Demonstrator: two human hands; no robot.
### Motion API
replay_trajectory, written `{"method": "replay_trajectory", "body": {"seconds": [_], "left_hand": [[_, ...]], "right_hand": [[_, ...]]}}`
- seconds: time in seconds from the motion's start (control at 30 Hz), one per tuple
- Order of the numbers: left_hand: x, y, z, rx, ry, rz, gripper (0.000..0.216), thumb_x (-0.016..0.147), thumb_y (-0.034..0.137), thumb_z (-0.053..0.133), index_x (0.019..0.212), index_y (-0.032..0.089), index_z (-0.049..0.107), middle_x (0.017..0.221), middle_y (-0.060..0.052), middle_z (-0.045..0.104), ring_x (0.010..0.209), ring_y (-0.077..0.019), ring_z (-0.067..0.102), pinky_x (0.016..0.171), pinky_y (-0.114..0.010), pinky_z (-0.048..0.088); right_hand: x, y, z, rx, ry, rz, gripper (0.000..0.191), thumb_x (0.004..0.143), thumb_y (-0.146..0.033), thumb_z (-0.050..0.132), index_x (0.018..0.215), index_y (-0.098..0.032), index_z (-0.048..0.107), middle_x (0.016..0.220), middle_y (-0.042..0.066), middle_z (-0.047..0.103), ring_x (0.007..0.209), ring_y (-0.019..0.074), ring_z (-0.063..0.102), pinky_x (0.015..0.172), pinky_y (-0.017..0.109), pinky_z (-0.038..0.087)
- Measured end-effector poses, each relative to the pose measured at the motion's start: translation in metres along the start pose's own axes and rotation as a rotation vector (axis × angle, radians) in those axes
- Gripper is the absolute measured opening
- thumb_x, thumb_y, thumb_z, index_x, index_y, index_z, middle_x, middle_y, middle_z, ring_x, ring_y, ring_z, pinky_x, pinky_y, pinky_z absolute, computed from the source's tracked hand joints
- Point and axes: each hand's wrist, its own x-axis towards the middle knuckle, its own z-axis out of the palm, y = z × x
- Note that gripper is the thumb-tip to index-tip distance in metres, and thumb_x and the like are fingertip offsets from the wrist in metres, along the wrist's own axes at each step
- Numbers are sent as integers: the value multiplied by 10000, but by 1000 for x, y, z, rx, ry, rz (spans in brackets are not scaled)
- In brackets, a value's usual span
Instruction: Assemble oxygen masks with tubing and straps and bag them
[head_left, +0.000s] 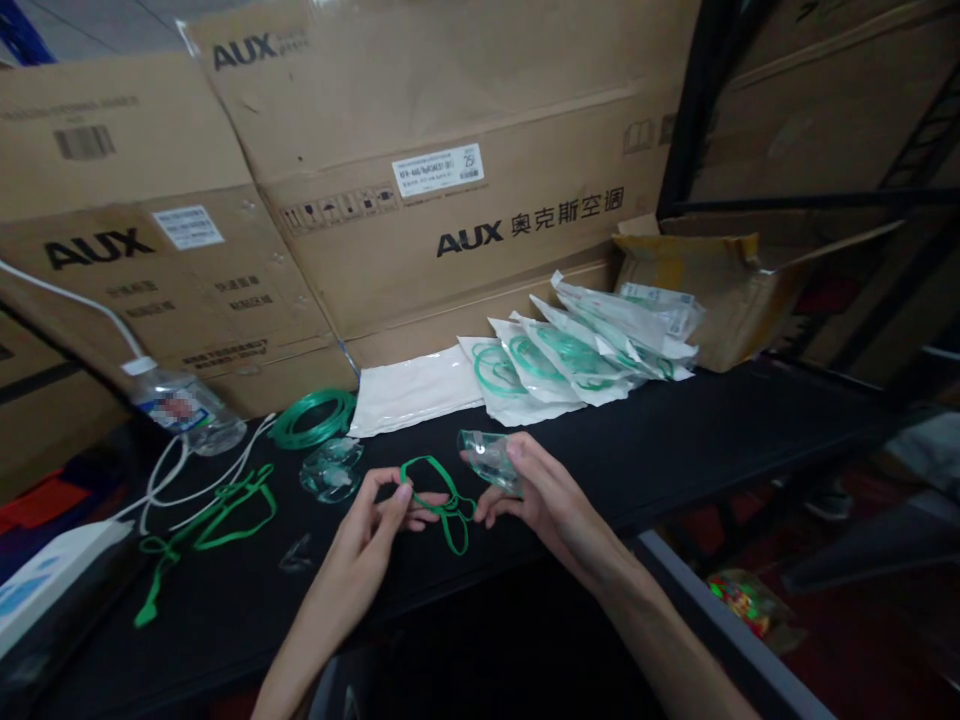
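Over a black table backed by AUX cartons, our left grip pinches a green strap, our right grip a clear oxygen mask, likely a strap-fitting step that calls for aligning them.

strap in left grip; mask right, in right grip; pouches behind; cartons behind pouches
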Motion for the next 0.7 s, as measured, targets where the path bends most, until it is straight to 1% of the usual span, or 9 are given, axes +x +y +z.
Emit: {"method": "replay_trajectory", "body": {"seconds": [0.07,0.13,0.27,0.37,0.43,0.5,0.6,0.7], "left_hand": [[-2,0,0,28,-35,8,270,997,493,484,1092,241,480,1107,-80,771,958,-206,723,902,-361,538],[-2,4,1,72,-66,36,233,1010,465,473,1085,247,501,1098,-59,768,955,-189,711,895,-331,528],[0,9,5,187,-151,106,193,1011,427,494,1064,255,563,1004,-15,762,893,-164,693,850,-287,520],[3,7,9,207,-185,123,194,976,413,570,1092,260,600,1028,-10,754,946,-173,706,875,-293,535],[6,3,8,199,-166,123,252,914,413,664,1110,262,614,1025,-6,755,958,-188,720,897,-312,555],[7,-2,5,220,-113,132,304,856,422,727,1092,255,635,988,-4,759,909,-198,734,886,-331,579],[5,-7,-6,300,-15,145,323,833,463,733,1063,244,673,987,-23,768,851,-209,742,851,-355,606],[1,-9,-19,375,73,135,343,828,509,717,1036,237,706,993,-43,778,851,-224,747,844,-361,610]], "right_hand": [[-1,1,3,0,-39,29,266,985,-468,567,944,-205,559,840,1,659,694,178,703,684,333,531],[-2,2,6,-4,-63,38,248,999,-445,551,947,-202,568,841,0,661,705,165,694,722,335,534],[-1,2,9,-4,-78,9,211,1010,-393,546,942,-199,591,913,27,695,801,161,686,785,323,525],[1,2,10,23,-69,-5,190,998,-379,568,936,-204,610,987,38,711,913,180,689,875,353,523],[3,2,10,44,-28,-32,182,981,-374,593,935,-202,629,1012,39,717,980,194,687,938,380,514],[4,2,9,65,30,-62,191,966,-380,613,933,-194,642,1022,51,731,1017,210,690,992,415,498],[5,1,6,84,104,-73,221,949,-404,631,943,-184,652,1033,83,756,1034,237,707,1030,457,478],[6,0,1,48,164,-65,235,925,-423,659,923,-188,660,1007,83,761,1000,250,722,989,460,501]]}}
